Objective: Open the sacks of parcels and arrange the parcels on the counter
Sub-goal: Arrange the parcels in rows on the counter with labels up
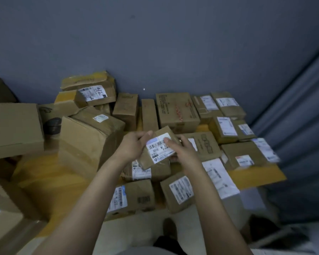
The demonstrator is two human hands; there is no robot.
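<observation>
Head: L hand (134, 147), R hand (185, 150) fingers (148, 134) grip small parcel (145, 161); label (159, 150) blurry, partly thumb-covered

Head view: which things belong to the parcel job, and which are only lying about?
Job: small parcel, gripped by left hand and right hand; labelled boxes on the counter.
Lying about: grey curtain; grey wall.

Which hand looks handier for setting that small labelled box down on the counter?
Probably left. The left hand grips the small brown cardboard parcel with a white label nearest the bare yellow wooden counter patch; the right hand holds it over packed boxes.
</observation>
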